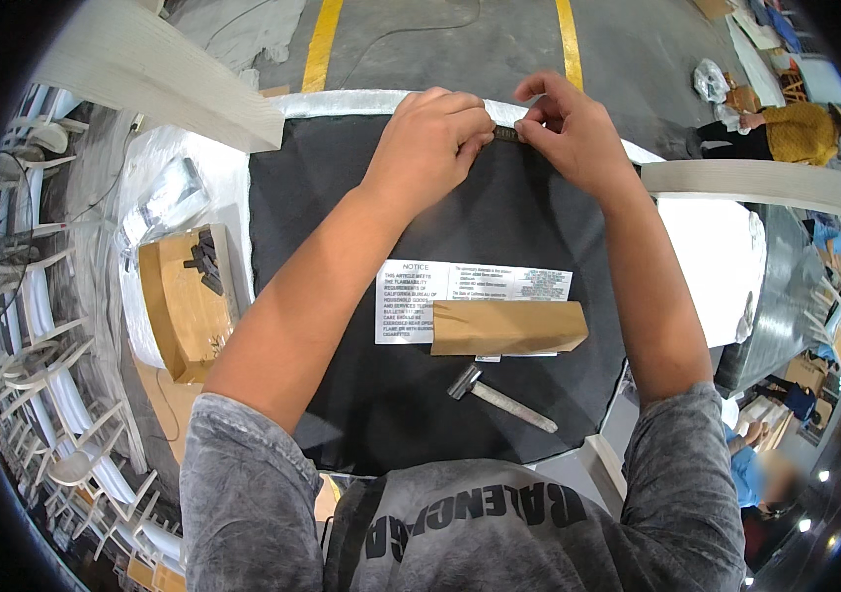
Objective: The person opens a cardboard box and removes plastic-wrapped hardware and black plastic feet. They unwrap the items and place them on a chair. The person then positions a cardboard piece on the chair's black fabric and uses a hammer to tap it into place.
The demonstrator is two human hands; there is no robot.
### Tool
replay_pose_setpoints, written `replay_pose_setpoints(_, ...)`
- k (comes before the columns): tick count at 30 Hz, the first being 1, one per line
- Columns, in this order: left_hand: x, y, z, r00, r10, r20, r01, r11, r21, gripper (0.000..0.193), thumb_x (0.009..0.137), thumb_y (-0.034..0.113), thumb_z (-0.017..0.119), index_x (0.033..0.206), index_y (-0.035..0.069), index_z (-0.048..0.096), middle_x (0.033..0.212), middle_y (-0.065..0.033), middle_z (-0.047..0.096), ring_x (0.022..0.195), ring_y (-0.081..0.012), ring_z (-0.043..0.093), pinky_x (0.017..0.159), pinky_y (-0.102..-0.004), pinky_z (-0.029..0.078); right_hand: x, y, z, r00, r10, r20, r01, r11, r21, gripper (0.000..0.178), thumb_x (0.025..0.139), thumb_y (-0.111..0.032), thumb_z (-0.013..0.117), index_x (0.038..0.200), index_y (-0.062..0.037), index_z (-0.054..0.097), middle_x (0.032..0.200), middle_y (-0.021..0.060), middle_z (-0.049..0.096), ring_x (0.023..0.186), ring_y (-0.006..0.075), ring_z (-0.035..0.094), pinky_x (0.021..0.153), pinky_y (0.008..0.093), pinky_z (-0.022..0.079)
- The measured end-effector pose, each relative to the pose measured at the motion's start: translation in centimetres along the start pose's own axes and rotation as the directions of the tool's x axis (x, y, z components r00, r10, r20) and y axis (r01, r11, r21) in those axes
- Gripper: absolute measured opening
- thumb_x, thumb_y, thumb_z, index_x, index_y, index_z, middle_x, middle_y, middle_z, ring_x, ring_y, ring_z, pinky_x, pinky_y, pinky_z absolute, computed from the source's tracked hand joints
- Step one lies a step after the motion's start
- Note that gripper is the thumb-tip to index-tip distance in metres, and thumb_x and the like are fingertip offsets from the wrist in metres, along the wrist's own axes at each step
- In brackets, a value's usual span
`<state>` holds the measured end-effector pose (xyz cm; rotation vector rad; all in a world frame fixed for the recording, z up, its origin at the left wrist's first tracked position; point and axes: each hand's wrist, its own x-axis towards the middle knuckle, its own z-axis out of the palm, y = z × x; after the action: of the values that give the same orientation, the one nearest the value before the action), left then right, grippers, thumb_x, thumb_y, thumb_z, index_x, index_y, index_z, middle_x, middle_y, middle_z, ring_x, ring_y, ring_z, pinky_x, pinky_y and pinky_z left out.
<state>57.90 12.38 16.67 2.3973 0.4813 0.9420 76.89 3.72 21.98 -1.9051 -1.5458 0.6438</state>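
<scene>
At the far edge of a black fabric panel point(342, 266), a small dark strip with light marks point(506, 134) runs between my two hands. My left hand point(437, 138) is closed, its thumb and fingers pinching the strip's left end. My right hand point(578, 133) pinches its right end near the thumb tip, with the other fingers curled above. The strip's ends are hidden by my fingertips. Nearer to me, a brown cardboard piece point(509, 329) rests on a white printed label sheet point(404, 301). Below them lies a hammer point(509, 402), its head toward the left.
Pale legs point(174, 69) point(766, 187) rise at the panel's far corners. To the left stands an open cardboard box point(169, 316) holding several black strips point(205, 261), beside a clear plastic bag point(166, 202). White chair frames point(55, 395) fill the far left. Other people point(801, 133) are at the right.
</scene>
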Motion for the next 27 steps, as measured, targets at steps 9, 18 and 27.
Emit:
replay_pose_setpoints(9, -0.1, 0.2, 0.1, 1.0, -0.008, -0.014, 0.008, 1.0, 0.008, 0.011, 0.082, 0.007, 0.071, 0.091, 0.007, 0.066, 0.098, -0.0032, 0.068, 0.095, -0.0274, 0.062, 0.086, -0.0396, 0.047, -0.1, 0.2, -0.3, 0.997, 0.023, 0.07, -0.028, 0.997, 0.073, 0.027, 0.085, -0.004, 0.068, 0.111, -0.006, 0.06, 0.078, 0.0055, 0.065, 0.071, 0.0141, 0.06, 0.066, 0.0291, 0.049)
replay_pose_setpoints(18, -0.3, 0.2, 0.1, 1.0, -0.013, -0.016, 0.013, 1.0, 0.004, 0.011, 0.081, 0.007, 0.071, 0.091, 0.007, 0.066, 0.098, -0.0035, 0.067, 0.097, -0.0275, 0.062, 0.087, -0.0404, 0.046, 0.2, 0.6, -0.4, 0.993, 0.036, 0.112, -0.048, 0.994, 0.103, 0.026, 0.085, -0.004, 0.067, 0.11, -0.0041, 0.06, 0.077, 0.0029, 0.063, 0.072, 0.0112, 0.059, 0.067, 0.0267, 0.048)
replay_pose_setpoints(27, -0.3, 0.1, 0.2, 1.0, -0.006, -0.023, 0.007, 0.999, 0.032, 0.01, 0.082, 0.007, 0.07, 0.09, 0.008, 0.066, 0.098, -0.0043, 0.068, 0.096, -0.0283, 0.062, 0.087, -0.0413, 0.047, 0.1, 0.8, 0.1, 0.998, 0.026, 0.057, -0.029, 0.998, 0.055, 0.025, 0.085, -0.006, 0.067, 0.109, -0.0029, 0.06, 0.079, 0.0044, 0.065, 0.072, 0.0131, 0.062, 0.068, 0.0279, 0.05)
